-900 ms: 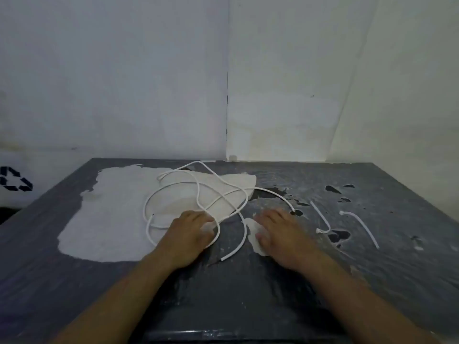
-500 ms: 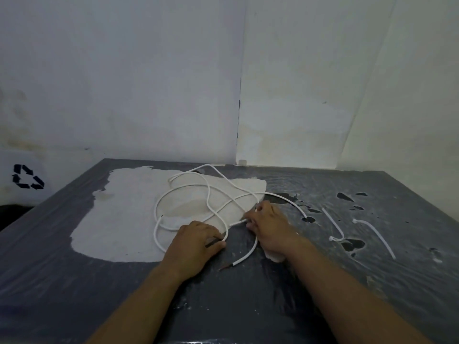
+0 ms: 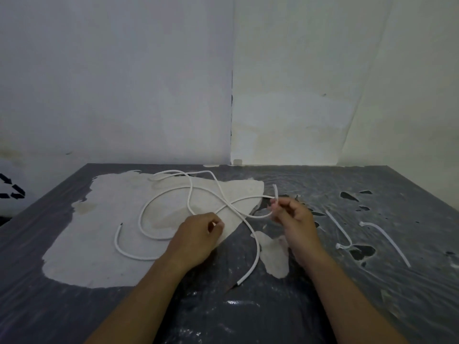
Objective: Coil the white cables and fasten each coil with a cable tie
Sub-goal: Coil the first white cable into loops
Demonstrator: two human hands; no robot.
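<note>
White cable [image 3: 191, 194] sprawled in loose loops on the table [image 3: 74, 306].
Right hand [image 3: 295, 219] pinches a bend of it near one end; left hand [image 3: 198, 234] grips another strand. Two cable ties [image 3: 341, 229] lie right.

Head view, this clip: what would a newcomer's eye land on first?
The tangle of white cable sprawled in loose loops over the pale patch on the dark table, mid-frame. The right hand pinches a cable end just right of centre, while the left hand is curled on a strand beside it. Two white cable ties lie untouched at far right.
</note>
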